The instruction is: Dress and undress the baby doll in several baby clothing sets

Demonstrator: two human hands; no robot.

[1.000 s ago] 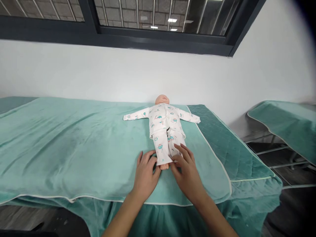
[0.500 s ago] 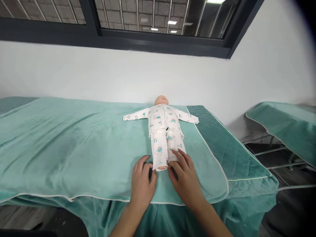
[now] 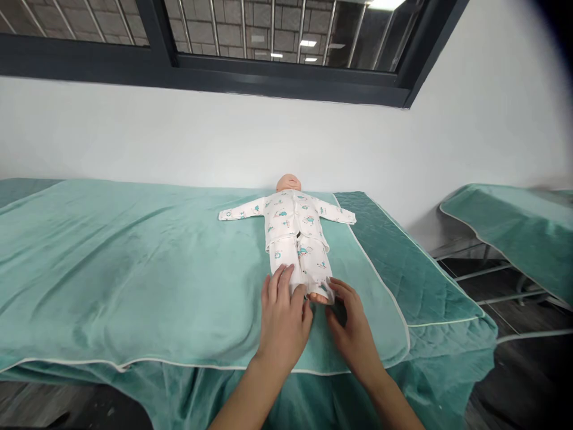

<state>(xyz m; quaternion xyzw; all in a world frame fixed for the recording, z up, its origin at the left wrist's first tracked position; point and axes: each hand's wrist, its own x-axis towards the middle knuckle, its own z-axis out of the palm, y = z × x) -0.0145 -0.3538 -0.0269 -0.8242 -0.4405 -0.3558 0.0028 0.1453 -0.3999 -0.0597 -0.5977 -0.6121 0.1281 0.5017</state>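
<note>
A baby doll in white clothes with small teal prints (image 3: 295,224) lies on its back at the centre of the frame, on a light-green plush blanket with white piping (image 3: 179,257). Its long-sleeved shirt (image 3: 280,209) and trousers (image 3: 313,257) enclose the body; bare toes (image 3: 319,298) poke from the right-hand trouser leg. The other foot is hidden by the left hand (image 3: 286,316), whose fingers, slightly spread, lie over that leg; whether it grips cloth cannot be told. The right hand (image 3: 351,322) has thumb and forefinger narrowly parted at the outer cuff; a pinch is unclear. The doll's hands are covered by two sleeves. One green-covered bed (image 3: 514,227) at right and one dark-framed window (image 3: 286,80) at top are cut off. Two hands and one doll show.
</note>
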